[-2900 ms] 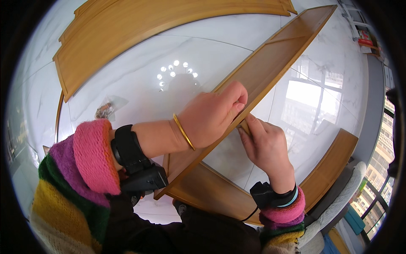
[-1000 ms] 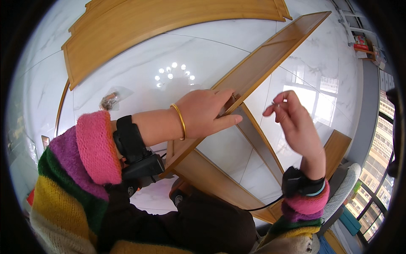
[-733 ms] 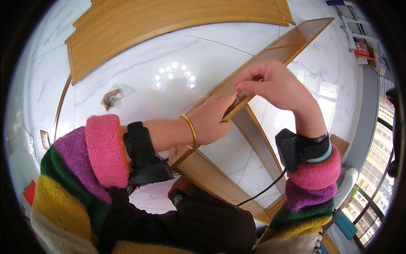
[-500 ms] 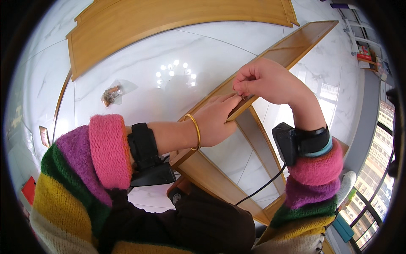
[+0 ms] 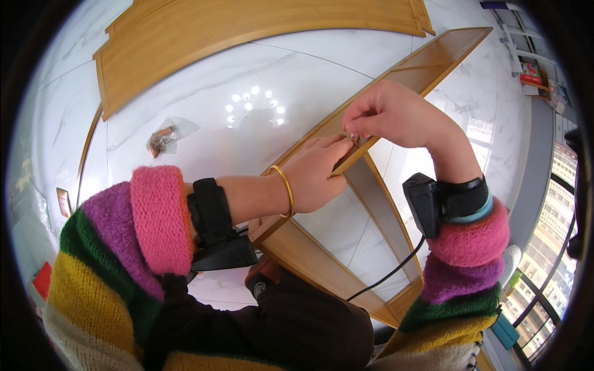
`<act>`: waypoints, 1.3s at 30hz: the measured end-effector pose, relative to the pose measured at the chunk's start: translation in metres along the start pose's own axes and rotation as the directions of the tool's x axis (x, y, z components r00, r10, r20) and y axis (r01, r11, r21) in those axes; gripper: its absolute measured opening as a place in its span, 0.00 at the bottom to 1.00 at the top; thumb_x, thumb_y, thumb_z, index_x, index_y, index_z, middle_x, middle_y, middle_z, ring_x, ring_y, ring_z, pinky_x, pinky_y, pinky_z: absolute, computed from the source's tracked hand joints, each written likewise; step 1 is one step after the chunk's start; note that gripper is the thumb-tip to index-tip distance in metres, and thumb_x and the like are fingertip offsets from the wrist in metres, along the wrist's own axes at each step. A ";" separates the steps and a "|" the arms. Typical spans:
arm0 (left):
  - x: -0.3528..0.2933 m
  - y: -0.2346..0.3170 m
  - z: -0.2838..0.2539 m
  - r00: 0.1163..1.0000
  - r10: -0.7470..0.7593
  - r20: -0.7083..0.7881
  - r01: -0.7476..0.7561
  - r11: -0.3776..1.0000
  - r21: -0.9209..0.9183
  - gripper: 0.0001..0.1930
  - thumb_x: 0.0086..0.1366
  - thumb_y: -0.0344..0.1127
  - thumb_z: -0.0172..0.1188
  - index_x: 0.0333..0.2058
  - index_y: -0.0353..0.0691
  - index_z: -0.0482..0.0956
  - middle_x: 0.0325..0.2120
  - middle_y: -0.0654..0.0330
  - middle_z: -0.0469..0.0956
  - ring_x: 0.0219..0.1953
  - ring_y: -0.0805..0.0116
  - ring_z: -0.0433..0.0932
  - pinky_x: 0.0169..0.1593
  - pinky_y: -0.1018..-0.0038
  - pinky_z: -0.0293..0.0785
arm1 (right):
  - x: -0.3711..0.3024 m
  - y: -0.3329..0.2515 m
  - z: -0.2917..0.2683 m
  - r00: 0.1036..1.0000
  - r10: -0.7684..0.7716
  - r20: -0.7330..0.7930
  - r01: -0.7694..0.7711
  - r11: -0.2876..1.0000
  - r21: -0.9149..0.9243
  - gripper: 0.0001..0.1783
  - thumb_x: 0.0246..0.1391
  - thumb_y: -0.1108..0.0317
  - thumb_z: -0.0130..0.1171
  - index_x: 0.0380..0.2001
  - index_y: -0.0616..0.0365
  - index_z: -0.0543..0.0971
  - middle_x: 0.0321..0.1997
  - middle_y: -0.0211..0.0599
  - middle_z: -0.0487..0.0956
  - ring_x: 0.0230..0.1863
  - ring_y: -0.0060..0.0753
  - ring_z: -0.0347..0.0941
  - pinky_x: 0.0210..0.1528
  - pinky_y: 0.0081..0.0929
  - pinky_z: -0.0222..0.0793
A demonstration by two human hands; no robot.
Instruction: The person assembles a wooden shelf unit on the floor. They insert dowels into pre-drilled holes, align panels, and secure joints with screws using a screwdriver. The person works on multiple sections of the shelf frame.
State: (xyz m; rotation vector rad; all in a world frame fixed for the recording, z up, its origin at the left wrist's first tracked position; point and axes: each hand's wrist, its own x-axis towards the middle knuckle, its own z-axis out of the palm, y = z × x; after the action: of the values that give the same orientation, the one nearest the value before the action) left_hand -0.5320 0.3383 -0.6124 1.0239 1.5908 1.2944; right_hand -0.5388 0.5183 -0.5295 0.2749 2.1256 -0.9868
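A long wooden panel (image 5: pixel 421 73) with a raised rim stands on edge, running from beside my left wrist to the far right. My left hand (image 5: pixel 312 176) is wrapped over its rim, with the thumb on the near side and the fingers along the top. Just past those fingertips, my right hand (image 5: pixel 399 117) pinches a small shiny metal piece (image 5: pixel 354 138) between thumb and fingertips, right at the panel. It is too small to tell its exact kind. Beneath my hands, a wooden frame with crosspieces (image 5: pixel 387 204) joins the panel.
A large wooden board (image 5: pixel 260 28) lies across the far side of the marble-look floor (image 5: pixel 204 86). To the left is a clear plastic bag of small brown parts (image 5: pixel 163 139). A black cable (image 5: pixel 390 272) trails from my right wrist device. Windows are at the right.
My right hand has shifted slightly, and the small metal piece at its fingertips shows more plainly. My right forearm has drifted a little right. The left hand keeps its hold on the panel.
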 end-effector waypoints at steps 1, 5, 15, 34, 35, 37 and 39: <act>0.000 -0.001 0.000 1.000 -0.021 0.002 0.021 1.000 -0.010 0.19 0.49 0.27 0.46 0.43 0.30 0.64 0.43 0.45 0.66 0.46 0.47 0.64 0.50 0.62 0.61 | 0.000 -0.002 0.000 1.000 -0.029 0.004 0.029 0.998 -0.048 0.05 0.46 0.73 0.55 0.24 0.63 0.78 0.19 0.29 0.75 0.24 0.18 0.69 0.30 0.19 0.67; -0.001 0.001 -0.001 0.998 -0.061 0.020 0.061 0.998 -0.023 0.21 0.51 0.29 0.48 0.46 0.30 0.64 0.43 0.47 0.66 0.44 0.54 0.66 0.47 0.66 0.64 | 0.004 -0.015 0.001 0.998 -0.051 0.028 0.058 0.952 -0.302 0.06 0.43 0.72 0.56 0.23 0.64 0.78 0.17 0.36 0.75 0.21 0.28 0.69 0.27 0.23 0.67; 0.005 0.007 -0.013 0.955 -0.277 0.102 0.295 0.894 -0.337 0.13 0.52 0.36 0.59 0.34 0.35 0.72 0.32 0.56 0.71 0.37 0.59 0.70 0.42 0.69 0.67 | 0.009 -0.032 -0.006 0.994 0.029 0.107 0.028 0.868 -0.496 0.07 0.42 0.72 0.56 0.24 0.63 0.80 0.20 0.42 0.78 0.22 0.34 0.73 0.27 0.26 0.69; 0.021 0.078 0.035 0.924 -0.235 0.301 -0.276 0.134 0.952 0.20 0.48 0.34 0.59 0.43 0.45 0.74 0.35 0.56 0.75 0.21 0.70 0.72 0.19 0.76 0.58 | 0.010 -0.022 -0.001 0.994 -0.082 0.066 0.103 0.881 -0.462 0.08 0.40 0.72 0.57 0.26 0.61 0.81 0.24 0.41 0.79 0.25 0.34 0.74 0.29 0.26 0.70; 0.023 0.075 0.033 0.939 -0.183 0.291 -0.264 0.160 0.951 0.20 0.48 0.34 0.59 0.43 0.45 0.74 0.35 0.56 0.75 0.19 0.70 0.72 0.18 0.76 0.58 | 0.010 -0.022 -0.001 0.993 -0.096 0.071 0.119 0.874 -0.471 0.07 0.38 0.72 0.57 0.25 0.60 0.81 0.23 0.40 0.79 0.25 0.36 0.74 0.28 0.27 0.70; 0.022 0.063 0.030 0.964 -0.004 0.268 -0.261 0.203 0.944 0.19 0.48 0.33 0.59 0.42 0.45 0.74 0.33 0.56 0.75 0.18 0.69 0.72 0.17 0.75 0.59 | 0.011 -0.023 -0.003 0.990 -0.111 0.081 0.137 0.864 -0.484 0.07 0.37 0.73 0.56 0.24 0.58 0.81 0.23 0.40 0.79 0.25 0.37 0.74 0.27 0.29 0.70; 0.015 0.049 0.027 0.959 0.092 0.269 -0.284 0.239 0.929 0.17 0.48 0.32 0.58 0.41 0.45 0.74 0.31 0.57 0.74 0.19 0.69 0.72 0.18 0.75 0.61 | 0.014 -0.027 -0.003 0.992 -0.080 0.102 0.120 0.856 -0.503 0.08 0.37 0.73 0.56 0.25 0.58 0.81 0.23 0.40 0.79 0.25 0.37 0.75 0.27 0.29 0.70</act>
State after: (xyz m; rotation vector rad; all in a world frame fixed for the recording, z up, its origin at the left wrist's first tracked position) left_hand -0.5067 0.3679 -0.5689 2.0660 2.1886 0.1136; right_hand -0.5628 0.5006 -0.5231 -0.1387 2.2547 -0.4454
